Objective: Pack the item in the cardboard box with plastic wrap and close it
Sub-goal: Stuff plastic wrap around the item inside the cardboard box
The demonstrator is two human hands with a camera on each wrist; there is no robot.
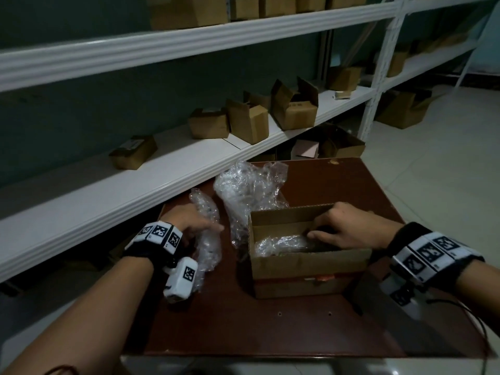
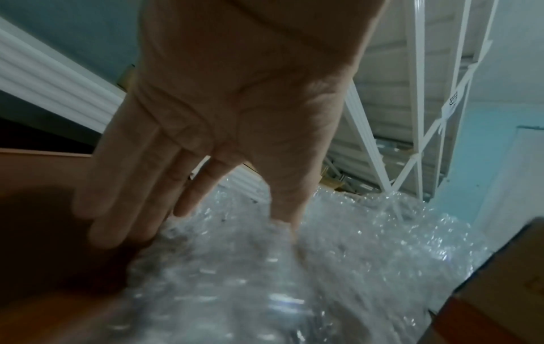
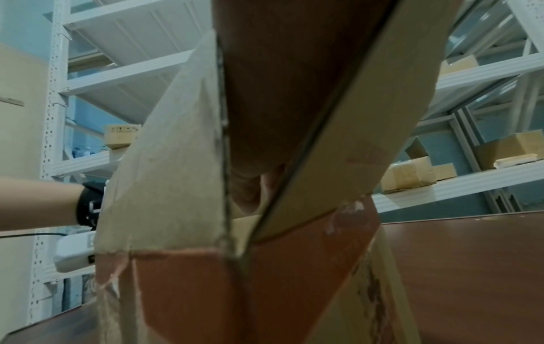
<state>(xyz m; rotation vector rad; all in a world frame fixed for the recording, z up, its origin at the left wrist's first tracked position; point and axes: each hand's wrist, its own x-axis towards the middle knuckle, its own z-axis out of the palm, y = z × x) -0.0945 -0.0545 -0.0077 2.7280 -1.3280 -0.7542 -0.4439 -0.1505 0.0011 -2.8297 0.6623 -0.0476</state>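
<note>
- Where the table's left edge meets the shelf, we see our left hand lying on a long roll of wrap; in the left wrist view its fingers are straight and spread, the thumb pressing into the bubbles, nothing gripped.
- A small box sits on the shelf left of and beyond that hand, with more boxes farther along to the right.
- Just right of the roll, a larger crumpled sheet lies on the table, touching the far left corner of the open box.
- The open box stands upright near the table's middle, flaps up, well apart from the near edge.
- Inside it, toward the left, lies a wrapped bundle; a dark item shows under our fingers at the right, too dim to identify.
- Our right hand reaches over the right wall into the box, fingers curled down onto the dark item; we cannot tell whether they grip it or only press.
- In the right wrist view a flap hides almost all of that hand.
</note>
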